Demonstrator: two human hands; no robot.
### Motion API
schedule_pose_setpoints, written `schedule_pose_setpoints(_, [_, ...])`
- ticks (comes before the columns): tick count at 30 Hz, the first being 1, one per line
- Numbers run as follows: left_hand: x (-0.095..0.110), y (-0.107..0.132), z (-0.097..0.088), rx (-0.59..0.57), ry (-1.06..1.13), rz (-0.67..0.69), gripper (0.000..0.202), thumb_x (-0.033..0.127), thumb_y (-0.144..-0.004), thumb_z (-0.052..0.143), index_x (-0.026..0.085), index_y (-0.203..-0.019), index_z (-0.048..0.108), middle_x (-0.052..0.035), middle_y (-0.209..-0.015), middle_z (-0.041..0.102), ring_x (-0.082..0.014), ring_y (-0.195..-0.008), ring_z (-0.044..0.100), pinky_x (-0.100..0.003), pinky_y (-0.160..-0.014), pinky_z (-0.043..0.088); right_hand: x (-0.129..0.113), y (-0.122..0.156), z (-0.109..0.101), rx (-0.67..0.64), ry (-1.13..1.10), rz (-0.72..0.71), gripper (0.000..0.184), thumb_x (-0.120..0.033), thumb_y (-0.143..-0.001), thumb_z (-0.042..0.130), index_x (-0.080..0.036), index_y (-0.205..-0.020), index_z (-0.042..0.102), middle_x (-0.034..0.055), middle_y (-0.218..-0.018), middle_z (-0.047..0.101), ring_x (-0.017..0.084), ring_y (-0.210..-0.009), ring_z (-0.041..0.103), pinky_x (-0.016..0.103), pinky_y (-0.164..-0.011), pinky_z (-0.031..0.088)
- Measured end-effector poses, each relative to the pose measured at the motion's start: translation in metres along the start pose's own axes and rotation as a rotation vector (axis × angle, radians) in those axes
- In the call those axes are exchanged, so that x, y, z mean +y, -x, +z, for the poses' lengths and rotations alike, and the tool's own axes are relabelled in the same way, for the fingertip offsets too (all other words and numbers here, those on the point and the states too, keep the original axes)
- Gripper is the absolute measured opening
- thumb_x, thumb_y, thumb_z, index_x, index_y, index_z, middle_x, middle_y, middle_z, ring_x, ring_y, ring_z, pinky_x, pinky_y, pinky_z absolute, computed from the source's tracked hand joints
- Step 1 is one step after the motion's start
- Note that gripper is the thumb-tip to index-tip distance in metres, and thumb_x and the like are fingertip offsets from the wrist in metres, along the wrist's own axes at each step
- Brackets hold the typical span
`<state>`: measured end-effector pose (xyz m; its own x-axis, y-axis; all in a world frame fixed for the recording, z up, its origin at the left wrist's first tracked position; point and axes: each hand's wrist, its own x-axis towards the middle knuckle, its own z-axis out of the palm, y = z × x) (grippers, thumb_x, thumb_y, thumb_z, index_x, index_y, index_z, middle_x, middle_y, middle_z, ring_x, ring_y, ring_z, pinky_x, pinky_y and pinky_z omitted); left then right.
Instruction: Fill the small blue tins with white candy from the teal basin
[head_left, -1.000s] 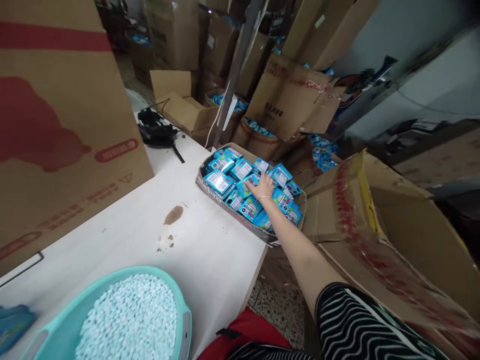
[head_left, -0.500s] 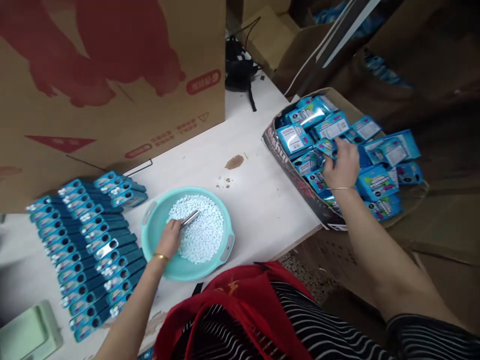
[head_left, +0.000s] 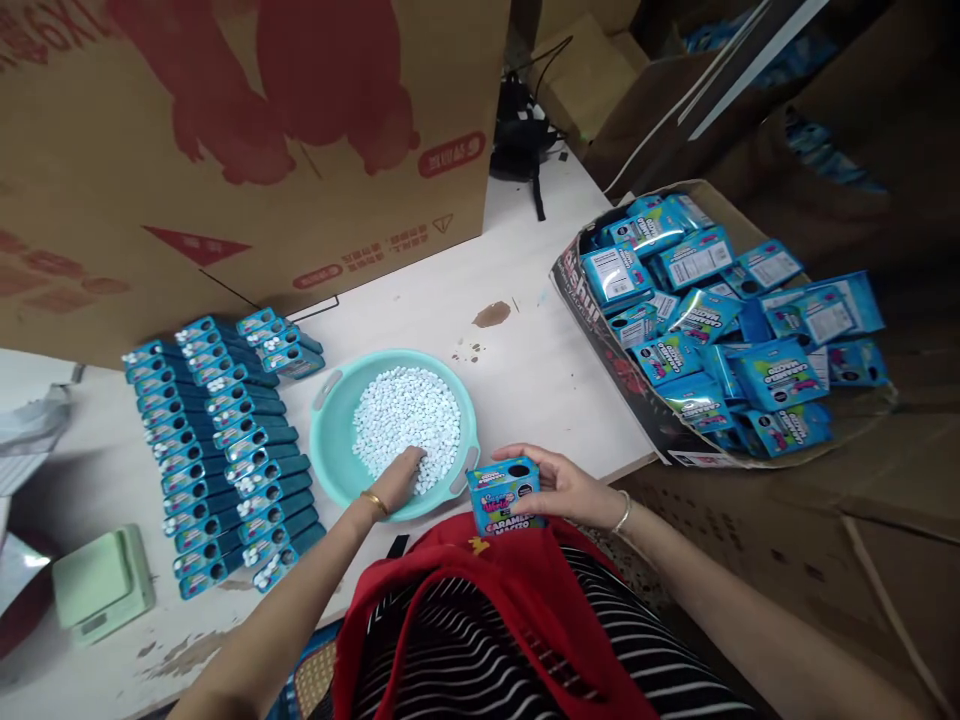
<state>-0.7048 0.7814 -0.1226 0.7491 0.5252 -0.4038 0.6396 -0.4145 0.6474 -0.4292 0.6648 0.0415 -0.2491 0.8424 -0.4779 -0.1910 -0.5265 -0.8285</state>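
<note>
My left hand (head_left: 399, 480) is closed, its fingertips down in the small white pellet candies (head_left: 405, 410) inside a turquoise basin (head_left: 330, 470). The metal tube it gripped a moment earlier is hidden by the fingers and candies. Just right of the basin, in front of the red apron, my right hand (head_left: 574, 490) is closed around a blue candy box (head_left: 499, 497). The box is upright, with a dark round hole showing in its top.
Rows of blue boxes (head_left: 255, 440), some with white candies on top, stand left of the basin. A carton (head_left: 615, 350) heaped with blue boxes is at the right. A green scale (head_left: 101, 590) sits at left; a large cardboard box (head_left: 315, 220) stands behind.
My right hand has moved from the heaped carton to beside the basin, bringing a blue candy box. My left hand has lowered into the candies, and the metal tube is no longer visible.
</note>
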Motion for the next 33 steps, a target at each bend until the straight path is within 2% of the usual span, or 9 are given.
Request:
schedule_pose_setpoints(3, [0.006,0.005,-0.006,-0.022,0.081,-0.004,0.03,0.015,-0.083,0.044,0.017,-0.112,0.048,-0.0068,-0.102,0.059,-0.0169,-0.091,0.057,-0.034,-0.086,0.049,0.013,0.001,0.008,0.029,-0.055,-0.016,0.037,-0.033,-0.071,0.076,-0.023,-0.1,0.055,-0.0013,-0.088,0.065,0.014,-0.08,0.064,0.029,-0.074,0.054])
schedule_pose_setpoints(5, [0.009,0.008,-0.014,-0.017,0.119,-0.004,0.029,0.02,-0.085,0.043,0.017,-0.114,0.045,-0.0072,-0.105,0.059,-0.0168,-0.093,0.057,-0.033,-0.086,0.048,0.02,-0.004,0.004,0.148,0.017,-0.086,0.035,-0.035,-0.071,0.075,-0.023,-0.097,0.054,-0.0019,-0.085,0.063,0.014,-0.078,0.062,0.029,-0.072,0.053])
schedule_pose_setpoints(8, [0.016,0.016,-0.034,0.034,0.18,0.003,0.031,0.027,-0.088,0.042,0.017,-0.118,0.043,-0.0087,-0.112,0.057,-0.0172,-0.097,0.056,-0.034,-0.089,0.047,0.03,-0.022,-0.007,0.408,0.261,-0.268,0.036,-0.034,-0.073,0.074,-0.023,-0.101,0.054,-0.0002,-0.089,0.062,0.017,-0.083,0.061,0.032,-0.077,0.052])
schedule_pose_setpoints(11, [0.031,0.027,-0.065,0.107,0.192,0.024,0.031,0.031,-0.089,0.043,0.018,-0.117,0.044,-0.0083,-0.109,0.057,-0.0167,-0.092,0.055,-0.034,-0.087,0.047,0.036,-0.044,-0.014,0.519,0.546,-0.454,0.029,-0.03,-0.079,0.066,-0.022,-0.105,0.055,0.0047,-0.099,0.063,0.021,-0.092,0.06,0.037,-0.085,0.05])
schedule_pose_setpoints(16, [0.072,0.043,-0.122,0.101,0.098,0.155,0.029,0.03,-0.092,0.042,0.02,-0.119,0.047,-0.0072,-0.107,0.058,-0.0172,-0.097,0.055,-0.034,-0.088,0.047,0.035,-0.074,-0.006,0.471,0.893,-0.661,0.033,-0.015,-0.081,0.053,-0.021,-0.113,0.055,0.0104,-0.108,0.062,0.026,-0.102,0.057,0.044,-0.089,0.049])
schedule_pose_setpoints(19, [0.093,0.043,-0.143,0.045,0.012,0.211,0.027,0.027,-0.092,0.041,0.02,-0.116,0.05,-0.0075,-0.107,0.059,-0.018,-0.097,0.056,-0.035,-0.087,0.047,0.033,-0.086,0.004,0.446,0.991,-0.724,0.042,-0.007,-0.076,0.05,-0.021,-0.116,0.054,0.0109,-0.11,0.062,0.027,-0.105,0.056,0.047,-0.092,0.049])
schedule_pose_setpoints(26, [0.131,0.038,-0.151,0.002,-0.306,0.108,0.03,0.017,-0.086,0.039,0.017,-0.111,0.054,-0.0092,-0.1,0.058,-0.0208,-0.087,0.059,-0.036,-0.078,0.05,0.033,-0.097,0.017,0.38,1.031,-0.759,0.05,-0.004,-0.073,0.048,-0.019,-0.121,0.052,0.0125,-0.113,0.061,0.028,-0.107,0.055,0.048,-0.092,0.049])
schedule_pose_setpoints(30, [0.161,0.046,-0.148,0.103,-0.466,0.054,0.041,0.01,-0.084,0.034,0.019,-0.121,0.051,-0.0098,-0.098,0.058,-0.0217,-0.082,0.058,-0.036,-0.073,0.05,0.036,-0.102,0.021,0.358,1.001,-0.765,0.053,-0.005,-0.073,0.049,-0.021,-0.123,0.05,0.0117,-0.114,0.06,0.028,-0.108,0.055,0.05,-0.093,0.049])
schedule_pose_setpoints(33, [0.163,0.052,-0.15,0.147,-0.498,0.073,0.036,0.011,-0.087,0.034,0.021,-0.114,0.055,-0.0087,-0.091,0.059,-0.0232,-0.084,0.057,-0.038,-0.077,0.049,0.039,-0.106,0.021,0.36,0.969,-0.773,0.055,-0.004,-0.073,0.048,-0.023,-0.125,0.048,0.0107,-0.116,0.059,0.027,-0.11,0.054,0.051,-0.095,0.048])
